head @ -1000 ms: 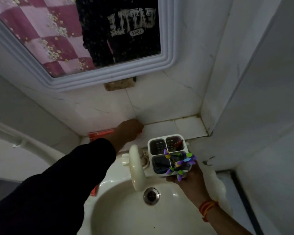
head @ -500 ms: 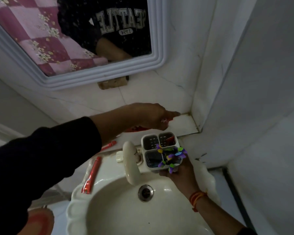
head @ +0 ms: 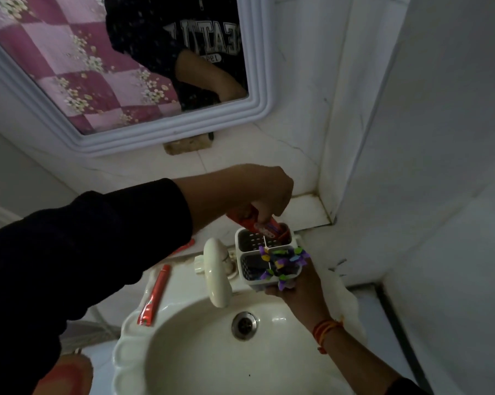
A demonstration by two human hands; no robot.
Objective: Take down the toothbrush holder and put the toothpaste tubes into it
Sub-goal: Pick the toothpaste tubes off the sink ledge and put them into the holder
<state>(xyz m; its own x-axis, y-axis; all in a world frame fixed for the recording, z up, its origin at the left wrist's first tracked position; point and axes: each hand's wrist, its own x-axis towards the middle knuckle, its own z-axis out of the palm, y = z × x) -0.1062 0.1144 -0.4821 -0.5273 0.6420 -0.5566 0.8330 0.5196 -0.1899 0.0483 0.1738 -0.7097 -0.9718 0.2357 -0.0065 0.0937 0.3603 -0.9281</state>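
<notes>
a second red toothpaste tube [head: 154, 297] lies flat on the scalloped sink rim [head: 120, 363]; the left hand [head: 264, 192], at the back ledge a moment ago, now pinches a glossy red tube [head: 262, 226] nose-down into the far compartment of the white slotted plastic holder [head: 264, 256], cupped from below by the right hand [head: 300, 292]

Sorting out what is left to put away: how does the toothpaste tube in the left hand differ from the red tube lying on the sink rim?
The held toothpaste tube is tilted, one end inside a back compartment of the toothbrush holder; the rim tube lies flat on the sink. The left hand grips the first; nothing touches the second, which looks slimmer. Both are red.
</notes>
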